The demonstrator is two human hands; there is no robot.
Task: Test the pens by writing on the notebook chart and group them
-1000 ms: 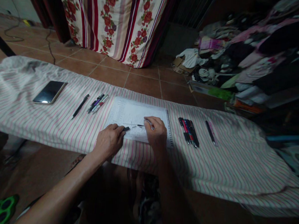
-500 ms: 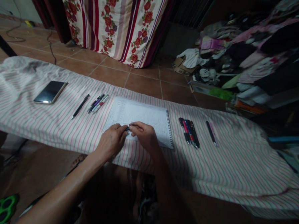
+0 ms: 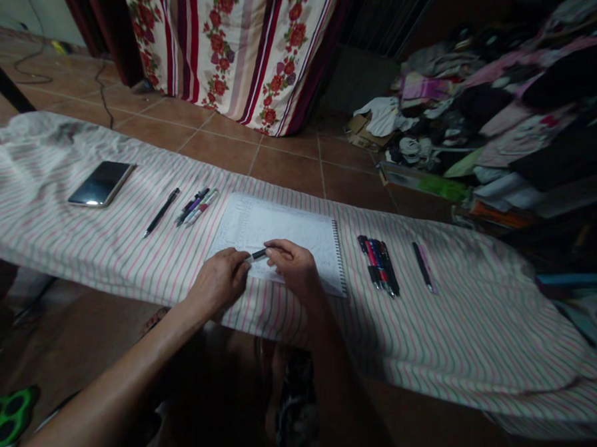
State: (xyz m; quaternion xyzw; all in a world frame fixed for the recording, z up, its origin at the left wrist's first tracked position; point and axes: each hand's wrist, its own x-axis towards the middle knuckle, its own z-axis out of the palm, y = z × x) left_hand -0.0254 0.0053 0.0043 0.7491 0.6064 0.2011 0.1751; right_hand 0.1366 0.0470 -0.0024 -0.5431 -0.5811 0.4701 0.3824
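Note:
My left hand and my right hand come together over the near part of a spiral notebook. Between them they hold a pen, its dark barrel showing in the gap and a paler bit beside my left fingertips. Each hand pinches one end, so both ends are partly hidden; I cannot tell whether the pen is in one piece. Handwriting covers the notebook page, and its wire spiral runs down the right side.
Left of the notebook lie a pen bunch, a single black pen and a phone. To its right are several pens side by side, then a dark pen by a pink one. A striped cloth covers the table.
My hands have moved slightly apart, the right one shifting right and the left one left. More of the pen now shows between them.

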